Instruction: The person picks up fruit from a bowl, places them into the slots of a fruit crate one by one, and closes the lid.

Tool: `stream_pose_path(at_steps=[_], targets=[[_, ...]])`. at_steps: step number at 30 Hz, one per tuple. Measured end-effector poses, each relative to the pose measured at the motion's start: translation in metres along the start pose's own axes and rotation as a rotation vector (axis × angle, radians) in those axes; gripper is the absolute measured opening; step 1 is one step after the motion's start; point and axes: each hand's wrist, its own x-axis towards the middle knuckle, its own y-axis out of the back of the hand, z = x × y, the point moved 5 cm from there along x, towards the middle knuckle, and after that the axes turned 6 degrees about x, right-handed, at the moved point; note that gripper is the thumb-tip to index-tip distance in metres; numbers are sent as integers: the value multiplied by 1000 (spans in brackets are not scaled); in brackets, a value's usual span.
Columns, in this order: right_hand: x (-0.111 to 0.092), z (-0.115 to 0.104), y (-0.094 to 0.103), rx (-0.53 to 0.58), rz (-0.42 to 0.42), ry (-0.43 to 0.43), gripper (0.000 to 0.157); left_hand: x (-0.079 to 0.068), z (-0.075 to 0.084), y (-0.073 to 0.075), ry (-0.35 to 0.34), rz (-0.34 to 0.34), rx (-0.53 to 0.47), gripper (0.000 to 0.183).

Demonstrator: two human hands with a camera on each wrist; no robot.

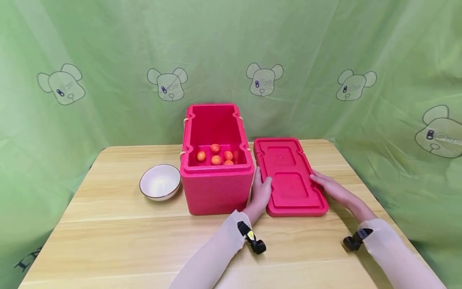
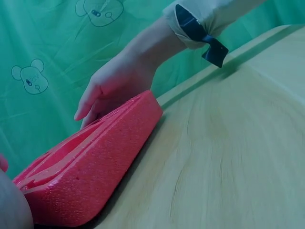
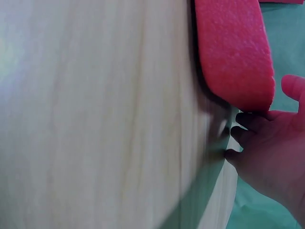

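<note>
A red foam lid (image 1: 290,186) lies on the table to the right of a red foam box (image 1: 218,192). In the head view my left hand (image 1: 260,192) is between box and lid, its fingers extended forward along the lid's left side and the thumb near its edge. My right hand (image 1: 333,190) is at the lid's right edge. The right wrist view has the right hand's fingertips (image 3: 243,136) low at the lid's edge, with the thumb (image 3: 293,87) apart from it. Several small orange-red fruits (image 1: 216,160) lie inside the uncovered box.
A white bowl (image 1: 160,182) with a dark rim stands left of the box. Rope loops (image 1: 185,120) show on the box's sides. Green curtains (image 1: 216,52) printed with bear heads hang behind and beside the wooden table (image 1: 137,245).
</note>
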Motion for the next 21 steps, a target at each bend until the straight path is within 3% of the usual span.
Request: stream_pose_path(at_steps=[4, 11, 21], targets=[[-3, -3, 3, 46, -10, 5, 73, -2, 4, -1, 1, 9, -14, 66], [-9, -10, 9, 166, -11, -3, 73, -4, 18, -1, -90, 2, -41, 58], [-19, -22, 21, 184, 41, 27, 74, -9, 41, -5, -136, -19, -67, 58]])
